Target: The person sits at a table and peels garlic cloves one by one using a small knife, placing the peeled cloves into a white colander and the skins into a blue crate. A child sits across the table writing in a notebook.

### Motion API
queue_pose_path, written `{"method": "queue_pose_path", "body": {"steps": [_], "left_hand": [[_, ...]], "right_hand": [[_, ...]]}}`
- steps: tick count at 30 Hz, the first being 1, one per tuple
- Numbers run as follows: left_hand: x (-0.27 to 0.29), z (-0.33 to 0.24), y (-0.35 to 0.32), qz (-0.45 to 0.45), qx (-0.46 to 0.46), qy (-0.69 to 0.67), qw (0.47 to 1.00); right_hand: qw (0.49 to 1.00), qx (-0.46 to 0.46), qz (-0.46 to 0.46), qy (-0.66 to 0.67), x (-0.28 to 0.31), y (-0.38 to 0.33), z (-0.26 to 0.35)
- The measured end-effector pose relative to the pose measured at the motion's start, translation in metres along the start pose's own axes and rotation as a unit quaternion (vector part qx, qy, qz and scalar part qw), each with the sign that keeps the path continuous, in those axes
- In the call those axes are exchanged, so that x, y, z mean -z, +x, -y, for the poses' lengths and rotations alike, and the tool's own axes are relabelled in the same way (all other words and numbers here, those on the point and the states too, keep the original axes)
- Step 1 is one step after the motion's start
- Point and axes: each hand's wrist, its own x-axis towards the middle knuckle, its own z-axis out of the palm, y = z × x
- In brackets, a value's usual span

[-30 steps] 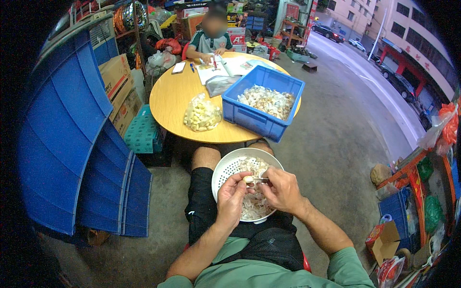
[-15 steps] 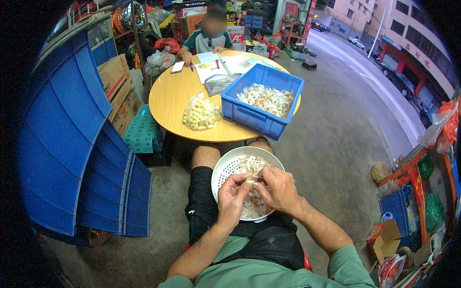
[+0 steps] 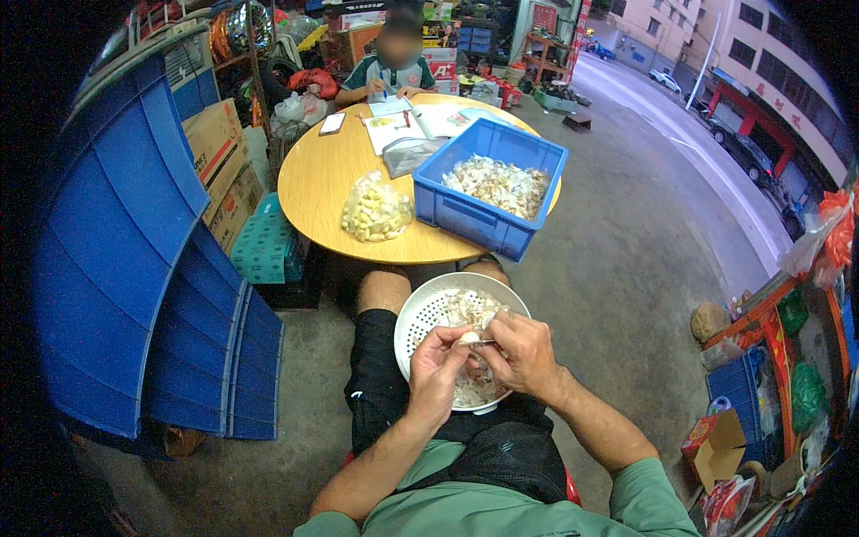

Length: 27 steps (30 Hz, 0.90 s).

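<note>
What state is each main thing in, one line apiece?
Left hand, fingers pinching a small pale piece
Right hand, fingers closed on a thin tool
White colander, part-filled with papery scraps
Blue crate, open-topped, part-filled
Clear bag, bulging, closure unclear
Book, open
Phone, lying flat, screen unclear
Cardboard box, flaps open

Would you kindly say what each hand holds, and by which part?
Left hand: a pale clove, between thumb and fingers, exact spot unclear. Right hand: a thin metal tool, its held end hidden.
</note>
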Motion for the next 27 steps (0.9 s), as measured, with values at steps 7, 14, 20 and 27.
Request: {"method": "queue_pose_path", "body": {"steps": [7, 14, 20, 27], "left_hand": [[0.0, 0.0, 0.0, 0.0, 0.018, -0.044, 0.999], [-0.004, -0.005, 0.002, -0.016, 0.022, -0.07, 0.997], [0.001, -0.001, 0.002, 0.003, 0.03, -0.06, 0.998], [0.008, 0.002, 0.004, 0.025, 0.019, -0.046, 0.998]], "right_hand": [[0.998, -0.025, -0.002, 0.06, -0.002, -0.002, -0.003], [0.995, -0.052, -0.022, 0.08, 0.0, 0.002, 0.002], [0.997, -0.048, -0.002, 0.067, -0.001, 0.002, 0.001], [0.996, -0.055, 0.009, 0.075, 0.0, 0.002, 0.0]]}}
